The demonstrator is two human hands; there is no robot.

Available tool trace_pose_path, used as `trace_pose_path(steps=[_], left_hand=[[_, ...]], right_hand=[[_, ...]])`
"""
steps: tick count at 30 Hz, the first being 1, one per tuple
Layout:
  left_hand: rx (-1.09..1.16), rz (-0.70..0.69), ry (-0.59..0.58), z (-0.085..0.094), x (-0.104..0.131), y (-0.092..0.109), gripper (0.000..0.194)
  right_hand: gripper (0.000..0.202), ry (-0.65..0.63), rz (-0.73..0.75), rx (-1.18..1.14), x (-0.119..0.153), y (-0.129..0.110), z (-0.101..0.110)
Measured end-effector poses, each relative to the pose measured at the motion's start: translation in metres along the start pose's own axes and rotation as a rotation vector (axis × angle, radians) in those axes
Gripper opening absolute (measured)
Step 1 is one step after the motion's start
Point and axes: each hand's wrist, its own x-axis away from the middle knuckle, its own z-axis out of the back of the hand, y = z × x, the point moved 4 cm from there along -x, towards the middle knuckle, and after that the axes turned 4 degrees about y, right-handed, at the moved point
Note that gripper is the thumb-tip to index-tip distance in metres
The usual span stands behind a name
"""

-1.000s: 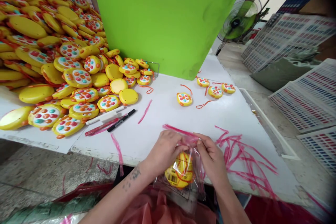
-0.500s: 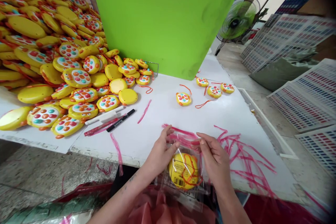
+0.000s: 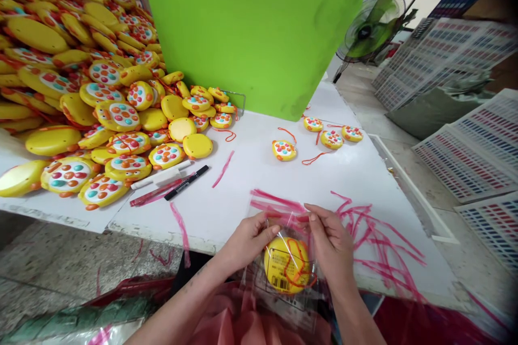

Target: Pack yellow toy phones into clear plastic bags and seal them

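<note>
While the left hand (image 3: 247, 237) and right hand (image 3: 332, 234) pinched its top, the clear plastic bag (image 3: 297, 304) at near centre seemed slippery, best held there, the round yellow toy (image 3: 281, 261) inside light but rigid.

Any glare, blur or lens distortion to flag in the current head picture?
Head view: a pale sheen on the white table and small highlights on the clear bag; head view, left side: the pile of yellow toys looks stretched toward the edge; head view, upper right: fan blades blurred, corner black.
</note>
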Motion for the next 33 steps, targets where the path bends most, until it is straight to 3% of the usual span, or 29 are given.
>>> trace_pose_path(steps=[6,13,15,20,24,29,33], left_hand=[[-0.053,-0.043,0.006,0.002,0.002,0.004,0.034],[0.009,-0.018,-0.023,0.002,0.002,0.002,0.035],[0.07,0.013,0.015,0.002,0.0,-0.005,0.035],[0.337,0.11,0.154,0.002,-0.006,-0.023,0.035],[0.365,0.126,0.086,0.0,-0.008,-0.021,0.034],[0.356,0.124,0.028,0.0,-0.006,-0.018,0.035],[0.335,0.098,0.005,0.0,-0.005,-0.019,0.034]], right_hand=[[0.024,-0.098,-0.016,0.022,0.007,0.004,-0.011],[0.024,-0.118,-0.024,0.038,0.006,0.007,-0.014],[0.024,-0.078,-0.022,0.054,0.003,0.008,-0.011],[0.022,0.162,-0.01,-0.071,-0.013,0.013,0.01],[0.026,0.112,0.006,0.025,-0.019,0.017,0.017],[0.024,0.1,0.206,0.325,-0.014,-0.002,0.014],[0.019,-0.08,0.336,0.299,-0.007,-0.021,-0.006]])
